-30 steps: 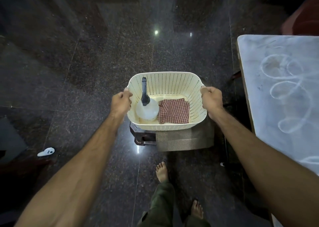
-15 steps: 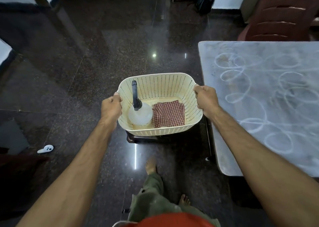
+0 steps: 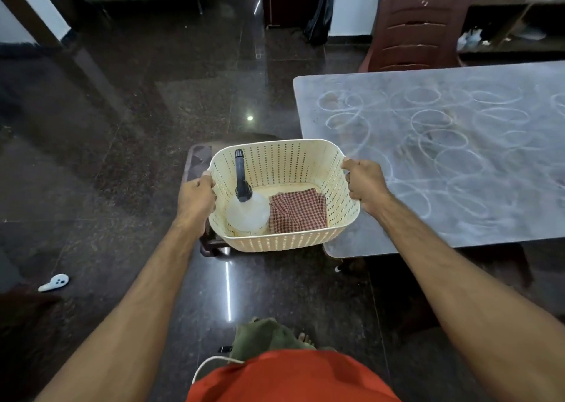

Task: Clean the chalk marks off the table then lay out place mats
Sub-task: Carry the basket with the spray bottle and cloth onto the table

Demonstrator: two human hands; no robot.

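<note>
lifted higher and carried right since a second ago, the perforated cream plastic basket now overlaps the near left corner of the table — a grey slab with rounded corners, covered in looping white chalk marks. left hand and right hand curl round opposite rims. inside lie a rounded translucent spray bottle with a black nozzle and a folded red checked cloth. a slatted maroon chair stands at the far side.
</note>
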